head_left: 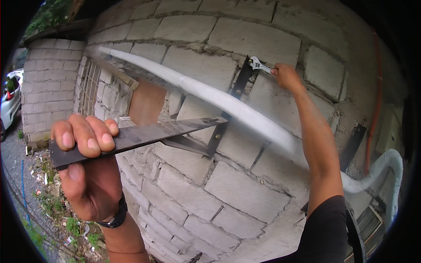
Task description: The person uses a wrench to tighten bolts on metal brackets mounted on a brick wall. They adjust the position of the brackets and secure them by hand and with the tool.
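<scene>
Close in front on the left, my left hand (90,166) is closed round the outer end of a dark metal wall bracket (144,136), fingers over its arm and thumb below. The bracket's upright plate (239,90) lies against the block wall, and a diagonal brace joins arm and plate. Farther up and right, my right hand (287,76) grips the handle of a silver adjustable wrench (259,65). The wrench's jaws are at a bolt near the top of the plate. Lower on the plate shows another bolt (218,136). Whether the jaws grip the top bolt, I cannot tell.
A white wrapped pipe (201,90) slants across the wall (250,197), passing in front of the plate. To the right are a second dark bracket (353,147) and an orange conduit (378,96). Weeds and rubble (72,225) lie lower left; a white car (11,98) stands beyond.
</scene>
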The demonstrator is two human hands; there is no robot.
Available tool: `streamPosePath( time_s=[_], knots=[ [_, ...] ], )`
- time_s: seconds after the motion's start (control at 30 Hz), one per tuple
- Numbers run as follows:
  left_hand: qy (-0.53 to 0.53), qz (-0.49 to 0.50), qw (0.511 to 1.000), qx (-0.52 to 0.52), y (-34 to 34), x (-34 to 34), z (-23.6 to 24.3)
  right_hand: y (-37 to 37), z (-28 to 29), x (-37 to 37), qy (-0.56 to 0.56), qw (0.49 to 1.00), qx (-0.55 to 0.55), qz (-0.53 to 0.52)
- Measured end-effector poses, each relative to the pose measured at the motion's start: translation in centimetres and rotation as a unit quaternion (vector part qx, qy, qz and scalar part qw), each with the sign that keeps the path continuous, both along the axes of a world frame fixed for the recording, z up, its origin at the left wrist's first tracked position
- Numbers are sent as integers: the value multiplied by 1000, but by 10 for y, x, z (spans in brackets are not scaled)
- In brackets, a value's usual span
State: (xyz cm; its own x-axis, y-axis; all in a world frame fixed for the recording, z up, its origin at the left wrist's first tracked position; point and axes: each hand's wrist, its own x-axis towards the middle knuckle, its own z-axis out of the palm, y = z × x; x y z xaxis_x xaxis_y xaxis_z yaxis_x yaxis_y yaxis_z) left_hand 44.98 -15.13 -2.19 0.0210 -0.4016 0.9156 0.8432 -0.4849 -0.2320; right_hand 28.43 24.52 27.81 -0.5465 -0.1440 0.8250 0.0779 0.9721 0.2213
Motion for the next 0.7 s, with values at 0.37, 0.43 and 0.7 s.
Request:
streamPosePath(
  time_s=[0.37,0.43,0.7],
  knots=[
    [-7,-19,1000,-13,-3,-2,0,-2,64,30,33,988,86,-121],
    [0,-24,1000,-11,-4,1,1,5,36,35,57,992,50,-101],
    [4,0,1000,-5,-2,-6,-4,0,-38,-5,-20,987,-148,55]
  ],
)
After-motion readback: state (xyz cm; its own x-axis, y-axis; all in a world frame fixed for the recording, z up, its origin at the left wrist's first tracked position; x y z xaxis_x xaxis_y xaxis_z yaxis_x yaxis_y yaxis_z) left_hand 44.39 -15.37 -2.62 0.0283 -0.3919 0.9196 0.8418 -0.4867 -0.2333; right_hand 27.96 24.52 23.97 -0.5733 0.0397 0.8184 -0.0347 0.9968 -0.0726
